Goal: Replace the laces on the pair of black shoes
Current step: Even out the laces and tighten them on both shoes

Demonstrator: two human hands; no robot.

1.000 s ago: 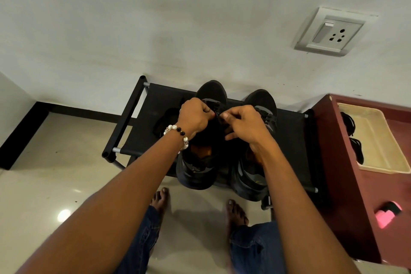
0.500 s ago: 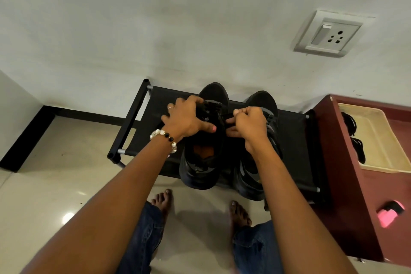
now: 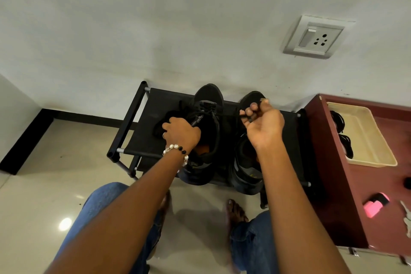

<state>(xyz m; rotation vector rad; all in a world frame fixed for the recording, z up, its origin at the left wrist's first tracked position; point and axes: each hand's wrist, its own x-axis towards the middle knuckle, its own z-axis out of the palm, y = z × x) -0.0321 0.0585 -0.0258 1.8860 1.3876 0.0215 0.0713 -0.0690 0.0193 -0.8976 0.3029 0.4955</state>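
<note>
- Left hand [image 3: 182,132]: rests on the near-left side of the left black shoe [image 3: 205,133], fingers curled over its upper beside the lacing; a ring shows on one finger; a bracelet of white and black beads [image 3: 176,153] circles the wrist just behind the hand; whether the fingers pinch a lace cannot be told, since the thumb side is hidden.
- Right hand [image 3: 263,122]: raised above the right black shoe [image 3: 245,162], fingers curled tight and pinching a black lace [image 3: 230,115]; the lace runs taut from that pinch leftward to the eyelets of the left black shoe.
- Left black shoe: stands on the shoe rack [image 3: 155,104], toe toward the wall, directly under the left hand; an orange lining shows inside its opening, just behind the hand.
- Right black shoe: stands just right of the left black shoe, below and behind the right hand; its toe shows beyond the knuckles, its heel overhangs the near edge of the rack.
- Loose black material [image 3: 161,127]: lies on the rack just left of the left hand; what it is cannot be told.
- Maroon cabinet [image 3: 329,162]: right of the right hand, beside the rack; carries a cream tray [image 3: 367,135] with dark items along its left side, and a pink object [image 3: 374,207] nearer the person.
- Wall socket [image 3: 313,36]: on the wall, above and beyond the right hand.
- Person's jeans and bare feet [image 3: 236,213]: on the tiled floor, below both forearms.
</note>
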